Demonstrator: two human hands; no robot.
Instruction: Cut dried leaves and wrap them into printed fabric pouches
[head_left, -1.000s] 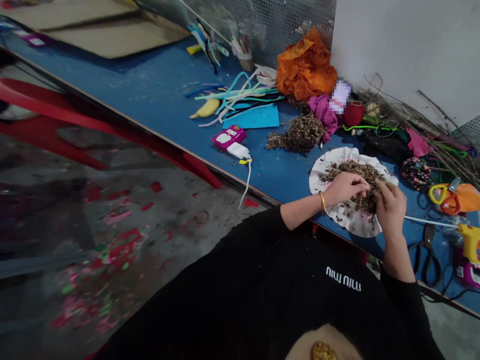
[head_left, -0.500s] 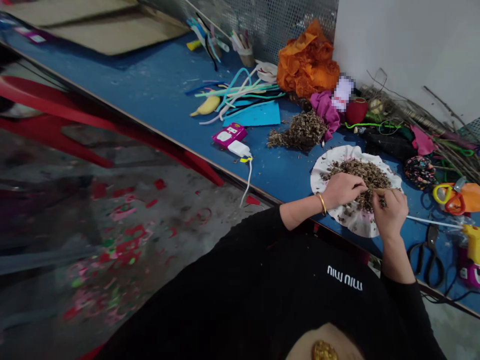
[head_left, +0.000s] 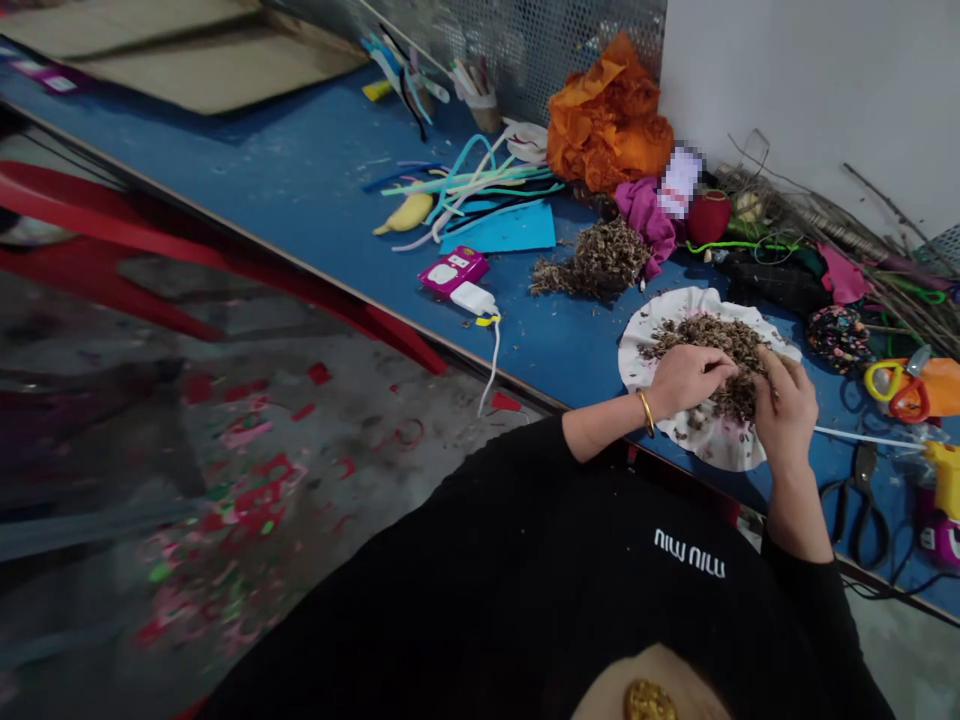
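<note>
Holding left fingers (head_left: 712,357) together, right fingers (head_left: 780,370) apart, over dried bits (head_left: 709,332); risking spillage past white sheet (head_left: 636,350) beneath onto desk (head_left: 544,340) by sweeping wide.

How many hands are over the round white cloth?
2: the left hand at the near-left side of the brown plant bits, the right hand at their right side. No other hands show.
</note>
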